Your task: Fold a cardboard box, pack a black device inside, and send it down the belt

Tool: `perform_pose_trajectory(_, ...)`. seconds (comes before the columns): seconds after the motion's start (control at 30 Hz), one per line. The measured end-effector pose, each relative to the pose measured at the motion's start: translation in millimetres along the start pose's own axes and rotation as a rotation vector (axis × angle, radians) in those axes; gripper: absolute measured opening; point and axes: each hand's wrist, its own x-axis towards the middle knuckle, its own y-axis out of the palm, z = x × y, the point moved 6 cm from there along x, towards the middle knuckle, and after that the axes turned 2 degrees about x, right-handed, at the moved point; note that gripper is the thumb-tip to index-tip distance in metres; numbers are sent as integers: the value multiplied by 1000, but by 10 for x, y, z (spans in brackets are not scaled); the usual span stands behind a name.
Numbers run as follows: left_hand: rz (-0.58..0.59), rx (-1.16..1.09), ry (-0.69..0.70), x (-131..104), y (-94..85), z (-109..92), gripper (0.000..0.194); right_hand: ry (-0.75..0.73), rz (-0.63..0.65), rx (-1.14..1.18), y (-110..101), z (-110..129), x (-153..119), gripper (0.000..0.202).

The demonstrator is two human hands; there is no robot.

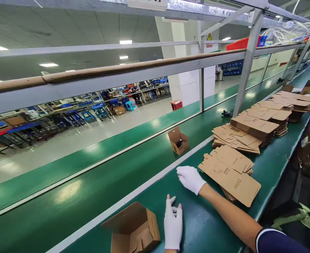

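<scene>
The green belt (97, 182) runs along the bench, carrying one small open box (179, 141) well beyond both hands. On the bench, four stacks of flat cardboard blanks lie in a row; the nearest stack (230, 174) sits just right of the right hand (190, 179), not touching it. One open box (133, 230) lies on its side just beside the left hand (172, 225). Both gloved hands lie flat with fingers spread, holding nothing
</scene>
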Motion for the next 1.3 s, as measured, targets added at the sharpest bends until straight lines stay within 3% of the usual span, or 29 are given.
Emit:
perform_pose_trajectory(0.13, -332, -58, -147, 102, -460, 135, 66, 344, -89, -185, -772, -807, -33, 29)
perform_pose_trajectory(0.23, -526, -124, -234, 160, -823, 296, 66, 598, -46, -315, -1159, -1467, -84, 45)
perform_pose_trajectory(0.37, -714, -127, -347, 160, -1218, 520, 65, 758, 106, -376, -1255, -1984, -114, 51)
perform_pose_trajectory(0.5, -705, -146, -352, 147, -1257, 563, 60, 766, 164, -371, -1186, -2059, -76, 40)
perform_pose_trajectory(0.6, -595, -199, -244, 160, -1051, 419, 57, 778, 130, -380, -1271, -1906, -38, 37)
perform_pose_trajectory(0.67, -494, -253, -156, 136, -854, 255, 56, 753, 80, -385, -1394, -1666, -24, 36)
perform_pose_trajectory(0.8, -145, -532, 126, -68, -412, -236, 75, 518, -54, -392, -1539, -805, -29, 33)
perform_pose_trajectory(0.87, 69, -682, 249, -243, -239, -474, 92, 380, -66, -385, -1432, -332, -49, 33)
perform_pose_trajectory(0.93, 258, -778, 241, -388, -122, -581, 99, 246, -48, -366, -1224, 50, -62, 37)
perform_pose_trajectory(1.03, 362, -863, 133, -453, -137, -535, 104, 91, -41, -295, -923, 357, -90, 53)
perform_pose_trajectory(1.13, 310, -949, 119, -367, -358, -468, 114, -54, -16, -65, -757, 439, -150, 62)
perform_pose_trajectory(1.23, 286, -971, 104, -261, -556, -473, 117, -209, 112, 262, -677, 483, -241, 63)
perform_pose_trajectory(1.3, 247, -947, 82, -206, -638, -481, 119, -237, 199, 382, -650, 493, -289, 61)
